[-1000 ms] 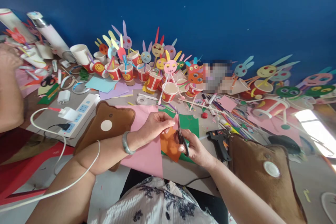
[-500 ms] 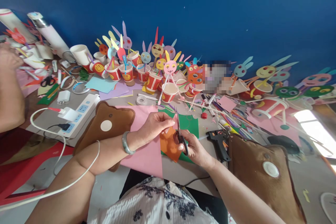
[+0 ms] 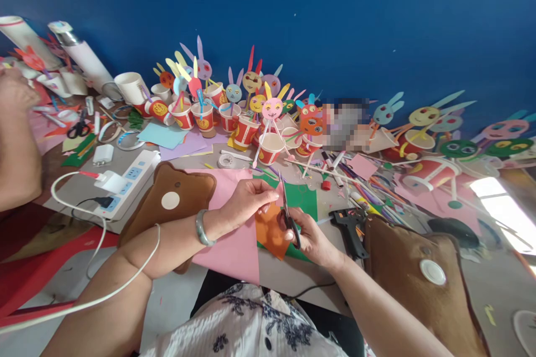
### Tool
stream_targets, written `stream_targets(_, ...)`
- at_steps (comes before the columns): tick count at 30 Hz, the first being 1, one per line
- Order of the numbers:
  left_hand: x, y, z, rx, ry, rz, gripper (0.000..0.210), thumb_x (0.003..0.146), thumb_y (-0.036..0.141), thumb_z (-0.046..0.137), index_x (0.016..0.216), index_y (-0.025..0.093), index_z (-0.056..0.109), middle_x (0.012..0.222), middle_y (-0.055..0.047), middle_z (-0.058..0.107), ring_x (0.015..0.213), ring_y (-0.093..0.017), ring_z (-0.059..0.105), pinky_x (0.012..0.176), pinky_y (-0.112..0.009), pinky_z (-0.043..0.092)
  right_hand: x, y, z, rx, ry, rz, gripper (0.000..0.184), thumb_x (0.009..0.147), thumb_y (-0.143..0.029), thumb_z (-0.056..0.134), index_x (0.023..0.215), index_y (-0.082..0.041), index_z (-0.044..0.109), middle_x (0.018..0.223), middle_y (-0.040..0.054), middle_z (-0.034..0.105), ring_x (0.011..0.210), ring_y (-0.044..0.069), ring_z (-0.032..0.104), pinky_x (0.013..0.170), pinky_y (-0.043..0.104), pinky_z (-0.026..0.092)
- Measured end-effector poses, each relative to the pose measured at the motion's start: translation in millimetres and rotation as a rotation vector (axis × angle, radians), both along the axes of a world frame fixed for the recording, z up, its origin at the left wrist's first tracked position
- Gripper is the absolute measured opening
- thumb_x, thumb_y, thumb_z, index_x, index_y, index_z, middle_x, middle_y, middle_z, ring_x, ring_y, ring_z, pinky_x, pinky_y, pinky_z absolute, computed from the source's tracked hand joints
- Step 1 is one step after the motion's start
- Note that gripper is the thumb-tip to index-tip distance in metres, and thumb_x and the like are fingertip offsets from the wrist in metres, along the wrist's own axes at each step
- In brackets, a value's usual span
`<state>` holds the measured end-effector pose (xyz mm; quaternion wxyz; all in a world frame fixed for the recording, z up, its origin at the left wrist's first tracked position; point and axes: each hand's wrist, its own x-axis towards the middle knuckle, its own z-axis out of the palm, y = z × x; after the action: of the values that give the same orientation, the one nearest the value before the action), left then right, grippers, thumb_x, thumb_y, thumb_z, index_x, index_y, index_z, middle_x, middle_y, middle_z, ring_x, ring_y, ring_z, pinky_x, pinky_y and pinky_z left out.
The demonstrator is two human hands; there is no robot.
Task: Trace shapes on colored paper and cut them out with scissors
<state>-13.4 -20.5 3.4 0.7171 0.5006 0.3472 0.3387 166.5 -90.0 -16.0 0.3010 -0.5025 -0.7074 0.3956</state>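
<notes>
Thumb and fingertips of my left hand [image 3: 245, 201] are pinched on a small piece of pink paper [image 3: 280, 192]. Most of that piece is hidden by the fingers and blades. In my right hand [image 3: 313, 235] is a pair of black-handled scissors [image 3: 286, 203], blades pointing up and away beside the left fingertips. Whether the blades are cutting the paper, I cannot tell. Beneath the hands lie an orange sheet [image 3: 271, 239], a green sheet [image 3: 309, 201] and a large pink sheet [image 3: 234, 254].
Paper cups with animal faces [image 3: 271, 148] line the back by the blue wall. A glue gun [image 3: 349, 231] and a brown cushion-like pouch [image 3: 412, 268] lie right; another brown pouch [image 3: 184, 192] and a power strip [image 3: 134, 178] left. A white cable crosses my left forearm. Another person's arm [image 3: 19, 145] is far left.
My hands, the scissors and the pink paper look nearly the same. The whole view has shifted very slightly. The other person's hand at far left has moved a little.
</notes>
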Motion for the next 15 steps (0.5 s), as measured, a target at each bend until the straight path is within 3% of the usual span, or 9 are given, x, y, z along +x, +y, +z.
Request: stream_targets(15, -1.1, 0.4, 1.0, 0.014, 0.000, -0.007, 0.027, 0.077, 0.037, 0.068, 0.067, 0.015, 0.058, 0.051, 0.005, 0.049, 0.048, -0.007, 0.043, 0.051, -0.022, 0.034, -1.8, -0.2, -0.3, 0.020, -0.006, -0.025, 0.074, 0.076, -0.090, 0.030, 0.068, -0.018, 0.049, 0.062, 0.0004, 0.048, 0.061, 0.014, 0.041, 0.058, 0.030, 0.037)
